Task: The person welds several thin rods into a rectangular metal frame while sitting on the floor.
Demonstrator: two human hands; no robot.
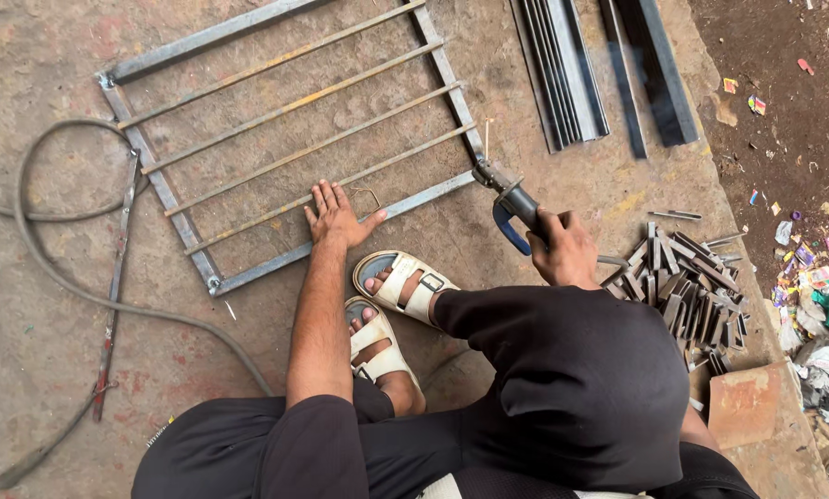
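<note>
Steel bars made up the window grille (290, 129) that lay flat on the concrete floor (54, 314), a rectangular frame with thin rods running across it. The left hand (337, 215) was spread open, fingers splayed and palm down, pressing on the floor and the lowest rod just inside the frame's near rail, grasping nothing. The right hand (567, 251) was clenched around the blue-and-black handle of a welding holder (511, 205), whose metal tip met the near right corner of the grille. A thin welding rod (487, 139) stood up from that tip beside the corner.

The person squatted, dressed in black, with both feet in pale strapped sandals (398, 305) planted between the two arms, just short of the frame's near rail.

A thick grey cable (72, 286) curved over the floor at the left, looping past the frame's left end. A long, narrow metal strip (119, 277) lay beside that loop. Beyond the grille's right end, a bundle of long steel sections (562, 69) lay side by side, with darker bars just to their right. A heap of short cut metal pieces (682, 282) was piled near the right hand. A flat reddish brick (745, 407) sat below the heap, at the edge of littered dirt (802, 120).
</note>
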